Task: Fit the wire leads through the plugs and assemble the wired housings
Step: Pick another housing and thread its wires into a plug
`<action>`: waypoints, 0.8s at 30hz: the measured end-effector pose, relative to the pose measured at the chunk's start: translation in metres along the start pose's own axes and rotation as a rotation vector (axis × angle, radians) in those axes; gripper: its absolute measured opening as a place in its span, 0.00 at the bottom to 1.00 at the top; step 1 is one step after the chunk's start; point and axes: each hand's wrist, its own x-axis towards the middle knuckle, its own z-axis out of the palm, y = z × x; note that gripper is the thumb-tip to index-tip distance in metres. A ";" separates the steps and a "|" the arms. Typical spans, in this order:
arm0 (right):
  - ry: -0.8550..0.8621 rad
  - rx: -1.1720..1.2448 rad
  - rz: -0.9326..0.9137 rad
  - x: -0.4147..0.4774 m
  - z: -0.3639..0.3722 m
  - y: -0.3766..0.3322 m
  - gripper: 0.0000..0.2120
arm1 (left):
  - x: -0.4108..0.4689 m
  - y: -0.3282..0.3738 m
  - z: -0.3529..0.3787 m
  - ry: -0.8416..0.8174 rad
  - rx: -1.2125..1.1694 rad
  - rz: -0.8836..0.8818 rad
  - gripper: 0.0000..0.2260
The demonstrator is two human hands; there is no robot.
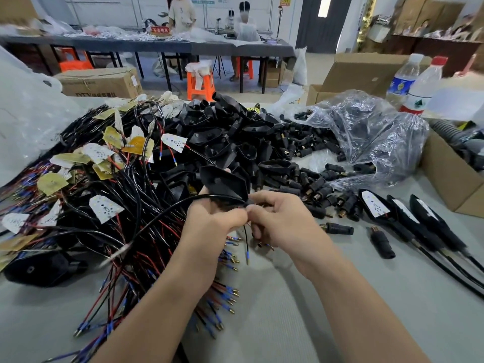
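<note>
My left hand [212, 218] grips a black pointed housing [225, 183] held up over the table's middle. A black cable [167, 214] runs from under it off to the left. My right hand [280, 218] pinches the thin wire leads [245, 238] right beside the left thumb; their blue-sleeved ends hang down between the hands. A heap of wired LED boards [104, 208] lies at left, a pile of empty black housings [217, 142] behind, loose black plugs [309, 179] to the right. Three assembled housings [403, 210] lie at the right.
A clear plastic bag [366, 132] of plugs spills open at back right. Cardboard boxes [450, 179] and two water bottles [419, 85] stand along the right side. Two single plugs [337, 228] lie near my right hand. Other people work at a far table.
</note>
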 end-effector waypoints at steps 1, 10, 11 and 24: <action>-0.012 0.007 -0.010 0.000 -0.003 0.000 0.06 | 0.001 0.002 -0.003 -0.033 0.004 -0.005 0.20; -0.066 -0.123 0.072 -0.010 -0.013 -0.013 0.26 | 0.000 0.014 -0.021 -0.195 0.014 -0.061 0.17; -0.047 -0.132 0.082 -0.010 -0.014 -0.014 0.29 | -0.001 0.015 -0.022 -0.196 -0.012 -0.063 0.17; 0.140 -0.316 -0.186 -0.009 0.001 -0.011 0.11 | 0.002 0.005 -0.002 0.083 -0.375 -0.112 0.18</action>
